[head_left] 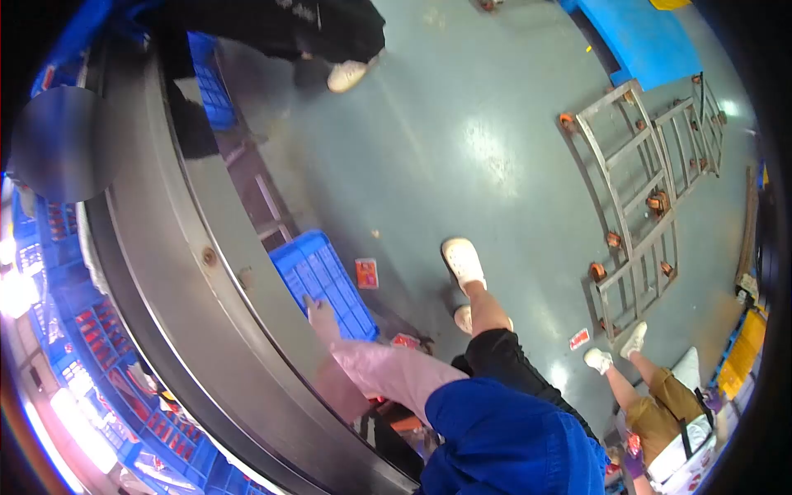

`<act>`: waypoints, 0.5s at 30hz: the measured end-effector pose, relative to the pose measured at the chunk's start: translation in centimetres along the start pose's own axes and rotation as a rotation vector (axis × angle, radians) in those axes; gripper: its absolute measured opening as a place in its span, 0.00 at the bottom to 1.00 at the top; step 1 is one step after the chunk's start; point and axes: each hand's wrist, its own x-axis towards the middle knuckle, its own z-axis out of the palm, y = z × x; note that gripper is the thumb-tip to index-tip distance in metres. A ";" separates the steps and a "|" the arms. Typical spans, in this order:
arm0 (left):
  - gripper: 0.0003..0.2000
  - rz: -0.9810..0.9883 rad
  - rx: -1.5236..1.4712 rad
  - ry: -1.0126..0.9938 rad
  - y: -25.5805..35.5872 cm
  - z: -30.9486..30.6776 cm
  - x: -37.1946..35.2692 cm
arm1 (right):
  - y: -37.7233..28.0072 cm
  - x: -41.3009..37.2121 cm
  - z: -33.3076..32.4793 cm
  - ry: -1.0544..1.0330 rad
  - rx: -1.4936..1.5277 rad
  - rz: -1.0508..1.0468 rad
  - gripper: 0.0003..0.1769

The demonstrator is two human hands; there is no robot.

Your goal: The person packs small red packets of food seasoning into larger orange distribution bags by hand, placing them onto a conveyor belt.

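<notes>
My left hand (322, 318), at the end of a pale pink sleeve, reaches down beside the steel table. Its fingers look slightly apart and overlap the near rim of a blue plastic crate (334, 285). That crate has a ribbed, slotted surface and sits low against the table's side. Close to it on the floor lies a red-and-white packet (367, 274), with another packet (404, 340) near the crate's lower corner. My right hand is outside the picture.
A long steel table (190, 247) runs along my left, with blue crates of red packets (99, 330) beyond it. Metal wheeled frames (631, 198) stand at right. Two other people are nearby, one in dark clothes (330, 29), another in brown shorts (676, 396). A packet (579, 338) lies on the floor.
</notes>
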 end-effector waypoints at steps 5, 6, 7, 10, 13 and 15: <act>0.24 0.068 -0.028 0.007 0.9 1.0 0.7 | -0.6 2.4 -2.8 -0.316 -0.061 -0.025 0.34; 0.24 0.078 -0.023 0.013 1.1 1.1 0.4 | -1.2 1.8 -2.0 -0.412 -0.096 0.006 0.34; 0.24 0.096 -0.021 0.015 1.4 1.3 0.4 | -0.1 2.1 -0.9 -0.380 -0.033 0.109 0.34; 0.24 0.158 -0.063 -0.014 2.5 1.8 0.7 | -1.7 1.1 -6.4 -0.206 0.193 0.186 0.37; 0.24 0.243 -0.126 -0.041 4.3 2.8 1.1 | -3.1 0.1 -20.4 0.098 -0.093 -0.161 0.44; 0.24 0.322 -0.164 -0.059 6.1 3.4 0.9 | -4.5 -0.9 -30.2 0.079 -0.117 -0.241 0.46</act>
